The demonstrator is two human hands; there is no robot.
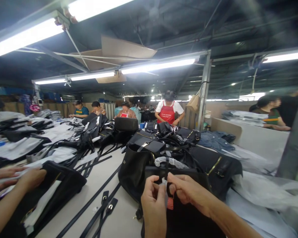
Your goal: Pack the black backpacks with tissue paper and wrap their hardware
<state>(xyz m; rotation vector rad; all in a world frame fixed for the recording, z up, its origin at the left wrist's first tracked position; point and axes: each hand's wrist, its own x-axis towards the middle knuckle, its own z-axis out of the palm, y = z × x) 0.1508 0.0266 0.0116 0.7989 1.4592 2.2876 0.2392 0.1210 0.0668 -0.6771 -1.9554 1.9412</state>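
Observation:
In front of me stands a black handbag [188, 215], its handle wrapped in clear plastic [172, 162]. My left hand [154, 205] is closed, pinching a small whitish wrapping strip [164, 182] between thumb and fingers. Close beside it, my right hand [188, 191] is also closed, its fingertips at a narrow black strap [167, 170] on the bag's front. Just below the fingers hangs a small red tag [170, 203]. Part of the strap is hidden behind my fingers.
Loose black straps with buckles [110, 207] lie on the pale table [124, 211]. More black bags [213, 158] crowd behind. At left, another person's hands [32, 178] work on a black bag [64, 181]. Plastic sheets [265, 191] lie right. A person in a red apron [167, 112] stands opposite.

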